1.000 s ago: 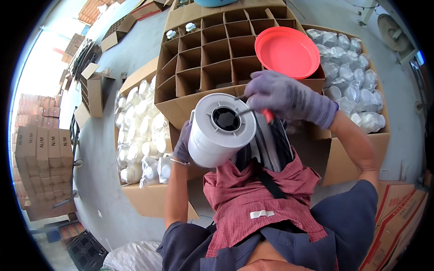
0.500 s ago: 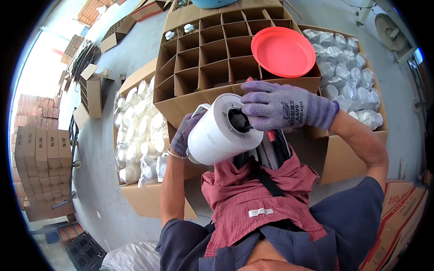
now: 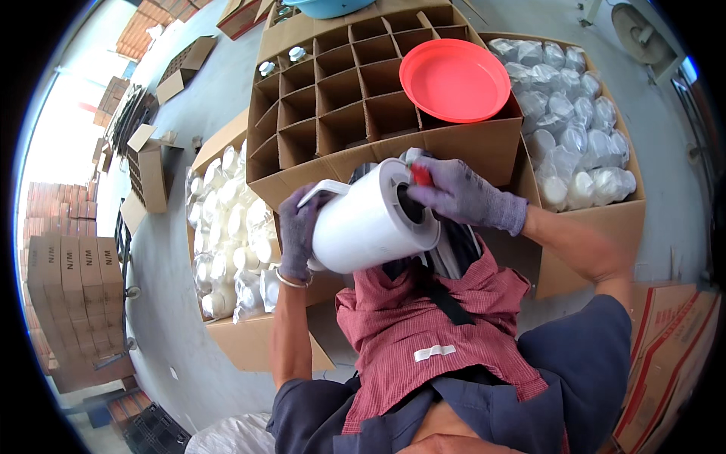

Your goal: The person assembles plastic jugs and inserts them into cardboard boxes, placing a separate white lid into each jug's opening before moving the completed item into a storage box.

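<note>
Over my lap lies a white jug point(image 3: 355, 223) with a side handle point(image 3: 325, 189), tilted nearly onto its side. My left hand point(image 3: 297, 231) is closed around its left end beside the handle. At the right end, the jug's round opening has a dark part point(image 3: 411, 204) inside. My right hand point(image 3: 461, 193) is closed on a slim red-handled tool point(image 3: 421, 174), held right at this opening. Its fingers partly cover the dark part, and the working end of the tool cannot be made out. Both hands wear purple-grey gloves.
Ahead stands a carton with cardboard dividers point(image 3: 340, 155), bearing a red basin point(image 3: 454, 79) and two white-capped items point(image 3: 297, 54). Cartons of plastic-wrapped white pieces flank it, left point(image 3: 227, 234) and right point(image 3: 575, 129). A blue basin point(image 3: 333, 6) sits at the far edge. Stacked cartons point(image 3: 79, 303) stand left.
The jug has turned so its open end points more to the right. My right hand has shifted its hold, and the red handle now shows between its fingers at the opening.
</note>
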A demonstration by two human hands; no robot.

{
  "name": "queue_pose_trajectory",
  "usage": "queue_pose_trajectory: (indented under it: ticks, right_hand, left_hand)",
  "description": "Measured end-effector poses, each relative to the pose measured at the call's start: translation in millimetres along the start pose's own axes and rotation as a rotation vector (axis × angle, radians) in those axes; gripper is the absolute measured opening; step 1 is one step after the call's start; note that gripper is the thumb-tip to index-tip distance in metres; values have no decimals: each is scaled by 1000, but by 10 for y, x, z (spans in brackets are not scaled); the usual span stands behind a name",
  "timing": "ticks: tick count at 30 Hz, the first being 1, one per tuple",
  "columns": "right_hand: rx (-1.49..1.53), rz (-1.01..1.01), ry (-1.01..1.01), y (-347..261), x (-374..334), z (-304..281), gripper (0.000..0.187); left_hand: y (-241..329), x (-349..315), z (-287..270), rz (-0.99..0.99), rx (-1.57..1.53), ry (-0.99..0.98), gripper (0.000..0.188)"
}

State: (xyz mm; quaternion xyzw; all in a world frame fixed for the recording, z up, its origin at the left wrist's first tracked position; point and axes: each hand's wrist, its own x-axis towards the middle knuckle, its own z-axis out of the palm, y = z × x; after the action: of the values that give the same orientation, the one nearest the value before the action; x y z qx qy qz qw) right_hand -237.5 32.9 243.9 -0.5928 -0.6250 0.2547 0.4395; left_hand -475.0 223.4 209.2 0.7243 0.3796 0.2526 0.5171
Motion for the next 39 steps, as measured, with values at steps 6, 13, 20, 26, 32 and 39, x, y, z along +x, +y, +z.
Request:
queue_pose_trajectory:
  ticks: [6, 13, 20, 26, 32, 39]
  right_hand:
    - [1032, 721, 206, 48, -225, 180, 20]
    - [-745, -42, 426, 333, 207, -710, 20]
    - [-912, 84, 474, 1250, 369, -1249, 19]
    - [-603, 618, 962, 2450, -958, -2234, 52]
    - [-561, 1618, 605, 3306, -1722, -1924, 73]
    - [-1002, 1334, 486, 3572, -2549, -2757, 44]
  left_hand:
    - [223, 31, 63, 698, 423, 283, 17]
    - [69, 362, -116, 443, -117, 180, 41]
    - [594, 170, 460, 1221, 897, -360, 56]
    - [247, -544, 341, 966, 776, -348, 54]
    - [7, -984, 405, 967, 848, -172, 45]
    - [299, -684, 410, 957, 734, -456, 44]
